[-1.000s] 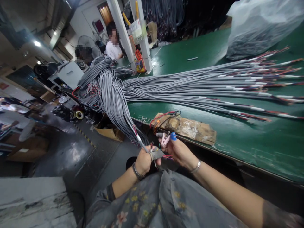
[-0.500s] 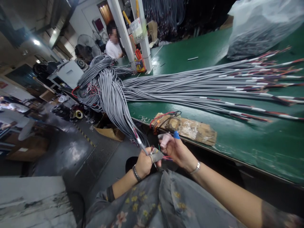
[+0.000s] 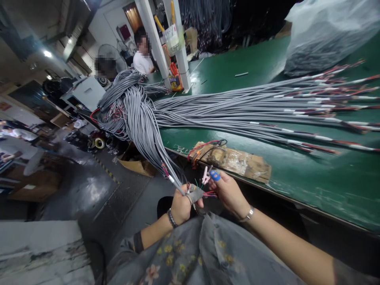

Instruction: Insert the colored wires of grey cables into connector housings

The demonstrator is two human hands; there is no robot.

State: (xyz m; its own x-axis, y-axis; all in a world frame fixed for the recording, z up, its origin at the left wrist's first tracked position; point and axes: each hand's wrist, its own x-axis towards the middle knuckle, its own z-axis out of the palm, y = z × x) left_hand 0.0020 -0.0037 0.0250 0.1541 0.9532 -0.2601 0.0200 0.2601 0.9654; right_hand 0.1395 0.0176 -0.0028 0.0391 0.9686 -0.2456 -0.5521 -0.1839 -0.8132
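Note:
My left hand (image 3: 180,206) is closed around the end of a grey cable (image 3: 177,186), its thumb wrapped in a grey covering (image 3: 195,194). Thin red, purple and green wires (image 3: 209,193) fan out past that thumb towards the other hand. In my right hand (image 3: 230,193), a small pale pink, clip-like tool (image 3: 205,176) is pinched; its exact kind is unclear. A blue finger cover (image 3: 215,175) sits on the right thumb. The right fingers are partly hidden behind the hand, close to the wire ends.
A thick bundle of grey cables (image 3: 208,107) lies across the green table (image 3: 311,178), with more hanging over its edge. Taped cardboard (image 3: 246,162) lies along the near edge. A plastic bag (image 3: 329,39) stands at the back right. A person (image 3: 142,59) sits beyond the post.
The right hand has turned and lowered slightly, and the pink tool now stands upright and sharper in view. The left hand keeps its hold on the cable.

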